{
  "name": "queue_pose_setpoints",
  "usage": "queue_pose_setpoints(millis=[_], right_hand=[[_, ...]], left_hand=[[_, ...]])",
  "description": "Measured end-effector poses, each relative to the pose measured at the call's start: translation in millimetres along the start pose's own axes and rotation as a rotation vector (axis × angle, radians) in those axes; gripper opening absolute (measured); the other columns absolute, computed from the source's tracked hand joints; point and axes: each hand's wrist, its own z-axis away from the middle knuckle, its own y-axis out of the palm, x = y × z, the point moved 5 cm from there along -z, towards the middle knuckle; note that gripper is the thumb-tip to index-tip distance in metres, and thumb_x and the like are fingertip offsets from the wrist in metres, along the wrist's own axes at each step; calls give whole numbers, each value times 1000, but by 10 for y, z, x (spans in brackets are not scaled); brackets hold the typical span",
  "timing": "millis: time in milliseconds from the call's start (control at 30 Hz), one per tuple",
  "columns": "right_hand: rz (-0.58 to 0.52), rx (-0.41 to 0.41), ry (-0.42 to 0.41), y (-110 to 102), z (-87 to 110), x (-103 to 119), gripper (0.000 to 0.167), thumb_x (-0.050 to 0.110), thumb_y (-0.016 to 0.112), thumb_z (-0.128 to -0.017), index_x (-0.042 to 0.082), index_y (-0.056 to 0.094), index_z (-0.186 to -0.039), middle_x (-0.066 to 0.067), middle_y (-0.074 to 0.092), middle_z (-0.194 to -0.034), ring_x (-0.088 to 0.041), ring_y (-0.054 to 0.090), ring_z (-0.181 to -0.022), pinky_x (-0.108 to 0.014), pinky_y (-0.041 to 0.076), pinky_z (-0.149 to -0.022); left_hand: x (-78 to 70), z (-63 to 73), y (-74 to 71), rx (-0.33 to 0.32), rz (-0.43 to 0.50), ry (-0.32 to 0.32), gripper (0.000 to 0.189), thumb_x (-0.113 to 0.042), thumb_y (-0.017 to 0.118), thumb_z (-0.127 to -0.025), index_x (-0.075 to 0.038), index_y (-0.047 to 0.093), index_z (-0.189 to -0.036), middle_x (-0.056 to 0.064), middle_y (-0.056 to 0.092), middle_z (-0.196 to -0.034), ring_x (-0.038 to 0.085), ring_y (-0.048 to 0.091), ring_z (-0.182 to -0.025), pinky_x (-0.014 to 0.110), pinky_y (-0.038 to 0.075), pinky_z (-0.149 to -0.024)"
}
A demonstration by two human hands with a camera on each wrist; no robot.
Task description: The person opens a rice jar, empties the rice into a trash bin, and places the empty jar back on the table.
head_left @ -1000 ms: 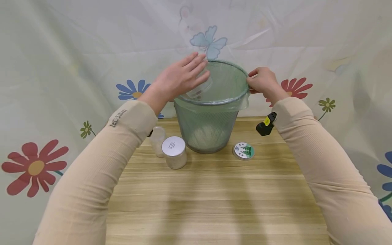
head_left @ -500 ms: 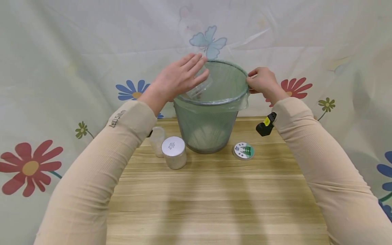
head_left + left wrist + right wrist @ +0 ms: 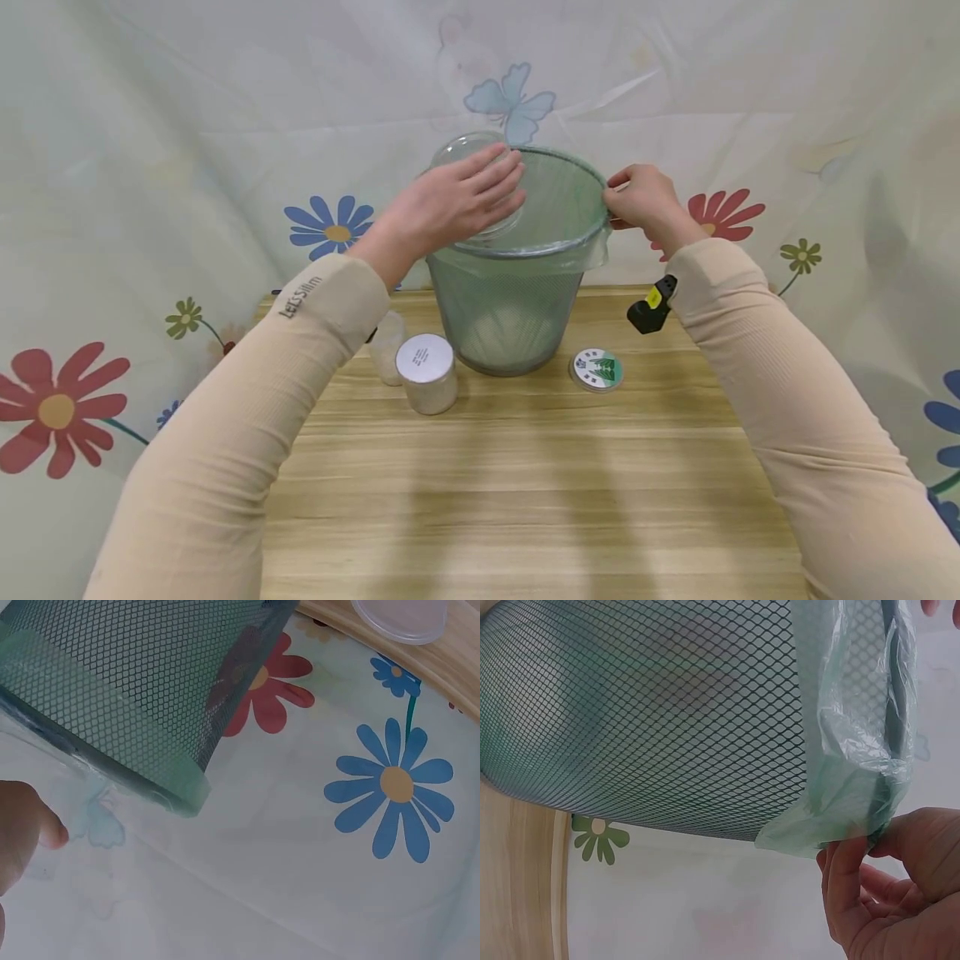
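A wire-mesh trash can [image 3: 502,308] lined with a translucent green bag [image 3: 851,772] stands at the back of the table. Over the left part of its mouth my left hand [image 3: 457,196] grips a clear jar [image 3: 468,143], whose far side is partly covered by the fingers. In the left wrist view only the thumb side of this left hand [image 3: 26,832] shows, close to the can's rim. At the rim's right side my right hand [image 3: 900,892] pinches the bag's folded edge between thumb and fingers.
A jar with a silver-white lid [image 3: 426,358] stands left of the can's base, beside another clear container [image 3: 387,346]. A round green-and-white lid [image 3: 596,369] lies to the right. Behind the wooden table [image 3: 525,500] hangs a flower-printed curtain [image 3: 712,100].
My left hand has shifted slightly right and down, and the clear jar has turned in it, so its round end now shows above the hand. My right hand stays at the rim.
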Motion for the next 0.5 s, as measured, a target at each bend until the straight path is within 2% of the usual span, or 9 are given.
queue_pose_setpoints(millis=[167,500], right_hand=[[0,3,0,6,-5,1,48,23,40,-93,-3,37,-134,-16,50,-113,-5,59,-68,-35,51,-87],[3,7,-4,10,-3,-2,48,23,40,-93,-2,37,-133,-15,51,-111,-3,58,-66,-31,52,-84]], left_hand=[[-22,-23,-7,27,-64,33,81,-1,64,-81,-8,17,-146,15,20,-151,30,14,-140,45,4,-115],[-24,-38,10,71,-50,47,83,-4,64,-83,-10,13,-148,16,16,-152,32,10,-141,47,1,-114]])
